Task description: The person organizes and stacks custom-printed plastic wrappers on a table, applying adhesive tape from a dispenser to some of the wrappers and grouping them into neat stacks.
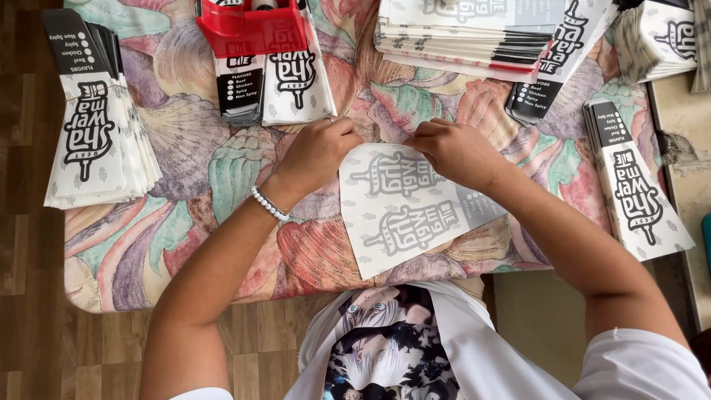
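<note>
A flat white paper sheet (404, 222) with grey printed shapes showing through lies on the table in front of me. My left hand (318, 152), a white bead bracelet at its wrist, presses with closed fingers on the sheet's upper left edge. On the sheet's upper right part rests my right hand (455, 152), fingers curled down on it. Both hands meet near the sheet's top edge.
A table with a flowered cloth (185, 222) carries stacks of folded white-and-black paper sleeves at the left (92, 126), the top middle (285, 81), the top right (474, 33) and the right (641, 185). A red holder (248, 30) stands at the top. Wooden floor lies to the left.
</note>
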